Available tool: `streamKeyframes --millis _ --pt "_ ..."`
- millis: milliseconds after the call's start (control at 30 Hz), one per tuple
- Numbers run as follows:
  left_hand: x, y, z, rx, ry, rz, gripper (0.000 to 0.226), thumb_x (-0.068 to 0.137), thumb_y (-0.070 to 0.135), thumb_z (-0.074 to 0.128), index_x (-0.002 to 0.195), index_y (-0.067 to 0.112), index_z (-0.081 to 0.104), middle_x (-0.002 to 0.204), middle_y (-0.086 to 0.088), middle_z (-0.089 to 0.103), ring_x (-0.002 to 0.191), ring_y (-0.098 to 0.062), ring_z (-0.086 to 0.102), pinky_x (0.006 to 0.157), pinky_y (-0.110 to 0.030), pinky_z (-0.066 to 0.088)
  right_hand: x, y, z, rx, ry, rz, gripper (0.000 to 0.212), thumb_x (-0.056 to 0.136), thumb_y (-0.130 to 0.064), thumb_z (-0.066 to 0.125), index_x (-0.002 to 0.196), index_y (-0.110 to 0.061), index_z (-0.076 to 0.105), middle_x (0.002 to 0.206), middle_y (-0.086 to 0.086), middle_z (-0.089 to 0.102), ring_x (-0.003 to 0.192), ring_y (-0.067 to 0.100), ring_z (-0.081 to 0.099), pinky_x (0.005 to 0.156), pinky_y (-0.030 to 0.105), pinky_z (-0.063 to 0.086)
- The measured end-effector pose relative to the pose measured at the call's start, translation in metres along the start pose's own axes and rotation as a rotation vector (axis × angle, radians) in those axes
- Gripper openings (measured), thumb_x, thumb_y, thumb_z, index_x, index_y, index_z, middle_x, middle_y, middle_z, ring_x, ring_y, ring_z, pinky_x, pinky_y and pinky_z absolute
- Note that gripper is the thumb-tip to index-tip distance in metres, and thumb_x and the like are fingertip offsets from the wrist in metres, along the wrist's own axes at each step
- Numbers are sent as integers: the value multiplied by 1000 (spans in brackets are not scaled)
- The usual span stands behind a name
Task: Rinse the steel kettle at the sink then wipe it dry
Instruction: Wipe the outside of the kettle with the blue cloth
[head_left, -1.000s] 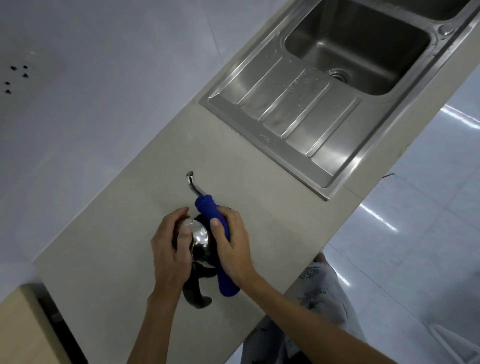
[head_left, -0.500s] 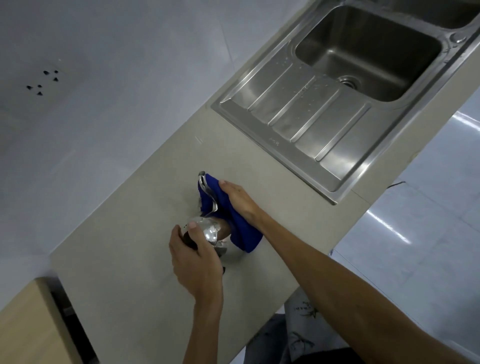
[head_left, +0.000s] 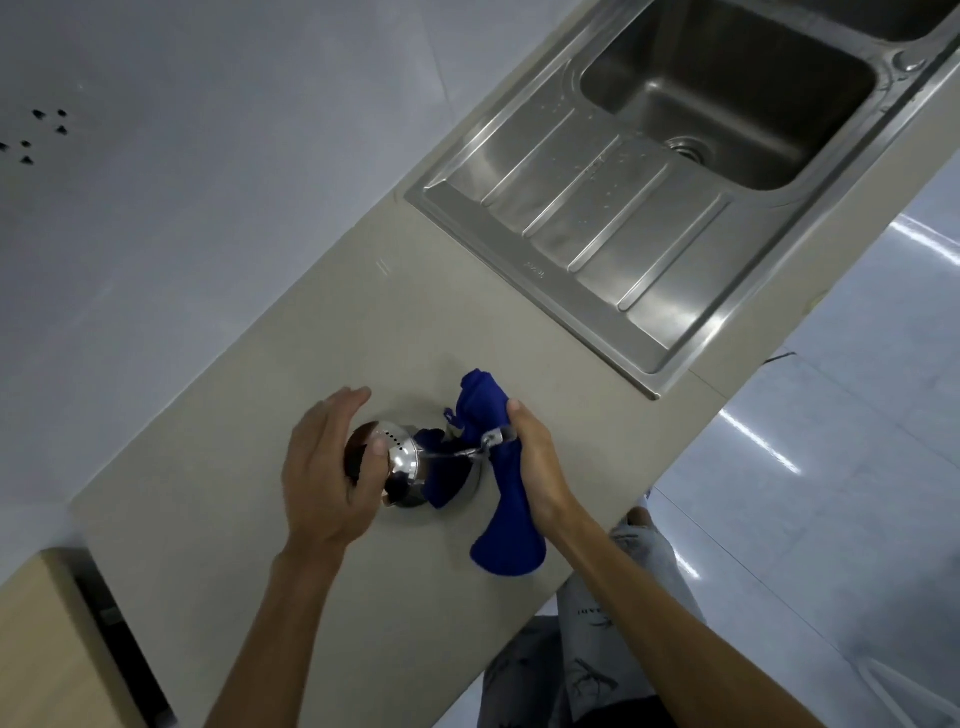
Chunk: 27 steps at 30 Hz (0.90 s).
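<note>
The small steel kettle (head_left: 402, 460) stands on the beige counter (head_left: 260, 415), its thin spout pointing right. My left hand (head_left: 327, 467) rests on the kettle's left side, thumb on the shiny top, fingers stretched out. A blue cloth (head_left: 506, 493) is wrapped around the spout's end, and my right hand (head_left: 535, 457) grips the cloth there. One end of the cloth sticks up behind the hand, the other hangs down toward the counter's front edge. Part of the cloth lies against the kettle's body.
The steel sink (head_left: 727, 104) with its ribbed drainboard (head_left: 582, 208) lies to the back right, with water drops on it. A pale wall (head_left: 182, 156) borders the counter on the left. The counter's front edge drops to a shiny tiled floor (head_left: 831, 467). A wooden cabinet (head_left: 47, 649) is at lower left.
The kettle has turned so that its spout points right instead of away. My right hand slid with the cloth out to the spout's end. My left hand shifted to the kettle's left side.
</note>
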<state>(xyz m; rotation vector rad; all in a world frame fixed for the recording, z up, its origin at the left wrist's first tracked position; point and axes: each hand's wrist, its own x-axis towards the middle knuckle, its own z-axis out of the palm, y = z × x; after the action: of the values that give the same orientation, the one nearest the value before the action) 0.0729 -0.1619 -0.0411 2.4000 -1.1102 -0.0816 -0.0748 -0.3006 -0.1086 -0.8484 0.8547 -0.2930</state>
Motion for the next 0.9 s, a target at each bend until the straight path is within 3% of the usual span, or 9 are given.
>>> streamKeyframes --millis 100,233,400,500,633,733,767,833,900 --pt "3 -9 -4 37 -31 48 57 91 39 49 131 0 60 133 -16 64 128 -33 55 114 -52 37 -17 10 -1 2 16 -36 44 106 -39 33 106 -11 67 99 5 74 89 17 67 84 28 52" --pt "-16 -3 -6 -101 10 -183 69 89 48 50 141 3 51 147 -15 54 139 -34 46 113 -59 37 -19 16 1 -62 -20 -32 36 105 -37 38 96 -15 65 88 5 69 79 18 62 81 35 49" --pt "-25 28 7 -280 159 -571 86 87 62 40 154 9 37 166 -6 27 155 -20 21 126 -45 22 35 -15 16 -78 68 -97 35 104 -38 40 90 -13 59 83 8 61 73 19 55 73 36 46" --pt "-16 42 16 -412 268 -723 87 87 60 33 155 7 33 169 -6 18 157 -19 14 127 -38 15 63 -20 44 -244 -91 -94 41 104 -43 36 98 -13 63 86 4 65 71 13 56 73 30 44" --pt "-12 36 22 -488 347 -724 75 87 44 37 151 6 42 167 -5 28 156 -19 21 127 -40 20 77 -12 64 -478 -401 100 47 100 -50 39 106 -15 70 97 13 73 78 18 66 85 35 49" --pt "-7 12 18 -492 270 -593 64 88 33 42 141 0 48 154 -15 46 146 -37 37 119 -56 33 84 -13 57 -489 -469 154 44 100 -46 44 108 -12 70 91 9 72 75 17 66 79 33 51" --pt "-6 4 16 -473 241 -525 60 87 31 41 139 0 49 148 -8 53 144 -39 40 117 -57 36 84 -11 55 -462 -471 146 42 100 -44 45 113 -11 70 93 6 73 77 17 67 82 32 51" --pt "-3 -2 11 -464 201 -437 58 89 25 40 142 5 49 140 31 52 150 -26 35 121 -44 33 80 -5 56 -397 -458 118 39 102 -41 44 124 -18 67 106 1 74 92 14 69 95 34 51" --pt "-3 -5 8 -449 179 -385 59 91 18 39 150 8 42 140 40 38 154 -21 27 125 -43 26 64 0 64 -381 -424 71 39 100 -43 43 130 -27 63 120 -4 70 109 16 66 108 43 45"
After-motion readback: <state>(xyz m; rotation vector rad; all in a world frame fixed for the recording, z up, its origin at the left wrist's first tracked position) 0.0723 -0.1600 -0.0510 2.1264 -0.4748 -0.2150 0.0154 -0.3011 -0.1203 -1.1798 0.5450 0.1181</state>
